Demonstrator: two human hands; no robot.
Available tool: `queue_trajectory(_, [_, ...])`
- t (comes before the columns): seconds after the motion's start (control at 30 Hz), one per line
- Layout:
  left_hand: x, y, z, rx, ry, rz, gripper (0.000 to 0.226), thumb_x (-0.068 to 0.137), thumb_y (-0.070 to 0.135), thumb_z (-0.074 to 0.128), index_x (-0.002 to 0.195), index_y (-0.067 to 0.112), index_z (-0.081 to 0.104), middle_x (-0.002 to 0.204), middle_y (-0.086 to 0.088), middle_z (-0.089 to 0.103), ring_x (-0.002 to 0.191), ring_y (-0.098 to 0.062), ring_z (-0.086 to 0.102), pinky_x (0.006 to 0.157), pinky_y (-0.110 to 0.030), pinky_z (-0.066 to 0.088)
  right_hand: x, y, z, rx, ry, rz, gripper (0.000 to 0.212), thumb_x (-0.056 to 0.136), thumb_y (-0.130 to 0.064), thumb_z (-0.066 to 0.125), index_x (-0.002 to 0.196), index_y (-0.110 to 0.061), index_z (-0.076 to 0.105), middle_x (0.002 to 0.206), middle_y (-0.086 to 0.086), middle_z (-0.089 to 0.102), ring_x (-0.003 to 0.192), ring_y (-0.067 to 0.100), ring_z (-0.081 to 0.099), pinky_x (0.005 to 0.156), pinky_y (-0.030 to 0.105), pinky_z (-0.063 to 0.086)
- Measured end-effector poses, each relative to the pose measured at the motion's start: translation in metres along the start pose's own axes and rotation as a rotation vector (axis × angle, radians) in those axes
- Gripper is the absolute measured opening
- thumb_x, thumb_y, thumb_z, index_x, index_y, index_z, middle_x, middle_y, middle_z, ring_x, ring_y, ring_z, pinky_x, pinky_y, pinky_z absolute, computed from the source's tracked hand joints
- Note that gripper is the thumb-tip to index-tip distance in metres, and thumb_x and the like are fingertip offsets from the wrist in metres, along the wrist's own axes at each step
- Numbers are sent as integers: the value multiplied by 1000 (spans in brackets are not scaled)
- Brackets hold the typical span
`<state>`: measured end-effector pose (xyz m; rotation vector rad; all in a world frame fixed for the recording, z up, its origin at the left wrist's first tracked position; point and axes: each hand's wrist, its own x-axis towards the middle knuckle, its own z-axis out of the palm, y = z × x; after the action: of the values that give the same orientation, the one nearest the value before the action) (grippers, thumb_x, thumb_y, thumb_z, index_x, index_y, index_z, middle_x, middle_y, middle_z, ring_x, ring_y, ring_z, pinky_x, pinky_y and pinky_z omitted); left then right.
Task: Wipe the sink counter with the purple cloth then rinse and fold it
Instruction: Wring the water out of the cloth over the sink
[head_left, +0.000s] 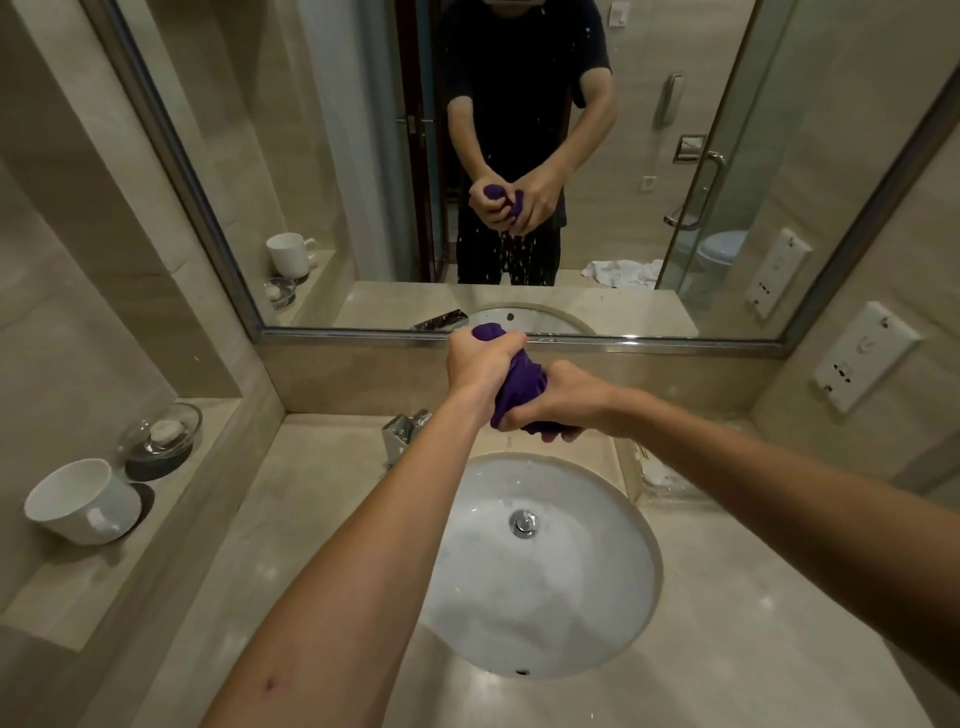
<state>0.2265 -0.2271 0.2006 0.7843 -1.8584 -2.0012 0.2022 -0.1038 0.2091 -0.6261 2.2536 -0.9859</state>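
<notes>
Both my hands grip the purple cloth (519, 387), bunched into a twisted roll above the far rim of the white oval sink (587, 613). My left hand (478, 364) closes around its upper end. My right hand (563, 397) clamps the lower end. The mirror reflection shows water drops falling from the cloth. The beige stone counter (727, 623) surrounds the basin. Much of the cloth is hidden inside my fists.
A chrome faucet (402, 434) stands at the sink's back left, partly behind my left forearm. On the left ledge sit a white mug (83, 501) and a glass soap dish (161, 434). A wall socket (865, 361) is on the right. The mirror (311, 156) rises behind the counter.
</notes>
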Motion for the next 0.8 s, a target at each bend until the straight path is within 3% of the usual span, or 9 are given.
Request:
queue_trajectory(0.1, [-5,11,-1,-2,-43,6,21,76,23,81,74,13,62,66,-4,64,73,-29,69,74,-44,62,-3,-9,-10,-19,-21,13,45,71,-25,90,102,-1,67,74,9,66,62,20,57,51,29,42])
queue_trajectory(0.2, [-10,32,-7,27,-145,-17,26,82,31,82,82,14,63,82,-8,67,83,-27,69,83,-41,59,-6,-19,-21,-12,-8,53,43,72,-27,84,102,0,69,78,12,68,57,19,53,46,24,39])
queue_trajectory(0.27, [-10,44,-22,-13,-337,-68,29,85,33,78,99,10,67,98,-13,71,96,-27,69,93,-44,55,-11,-23,-37,97,-107,107,39,73,-30,80,102,-6,67,83,9,69,53,15,51,45,22,36])
queue_trajectory(0.33, [-8,50,-39,-65,-552,-59,39,90,33,71,121,10,66,117,-13,71,111,-27,67,102,-46,49,-15,-24,-53,227,-236,140,51,65,-36,79,106,-10,62,83,5,68,49,10,47,43,19,33])
queue_trajectory(0.43, [-1,53,-50,-199,-670,20,46,86,30,73,131,29,64,128,-2,69,120,-23,65,103,-45,51,-19,-29,-60,397,-354,138,55,64,-34,79,109,-9,59,79,3,66,45,8,44,42,17,33])
queue_trajectory(0.5, [-1,55,-42,-286,-629,33,43,75,30,84,116,29,70,126,-6,69,117,-29,66,99,-48,54,-19,-40,-55,398,-357,144,40,77,-32,77,106,-10,60,76,1,65,46,7,43,43,17,33])
queue_trajectory(0.57, [-2,54,-32,-285,-454,57,30,72,22,88,97,18,70,110,-14,70,102,-33,67,85,-45,61,-19,-52,-48,261,-302,170,29,88,-32,73,104,-11,60,72,0,64,49,8,44,44,17,36])
queue_trajectory(0.67, [-3,49,-20,-210,-174,23,17,80,13,81,89,16,67,86,-7,68,80,-23,66,60,-31,57,-13,-58,-39,26,-164,175,31,84,-30,79,97,-8,62,65,3,62,48,12,49,45,21,42])
queue_trajectory(0.8, [0,34,-7,-111,-24,24,14,79,5,75,82,10,63,74,-8,64,69,-23,65,57,-29,58,-5,-50,-20,-204,32,147,32,76,-21,83,94,-10,59,71,7,61,50,16,53,44,22,44])
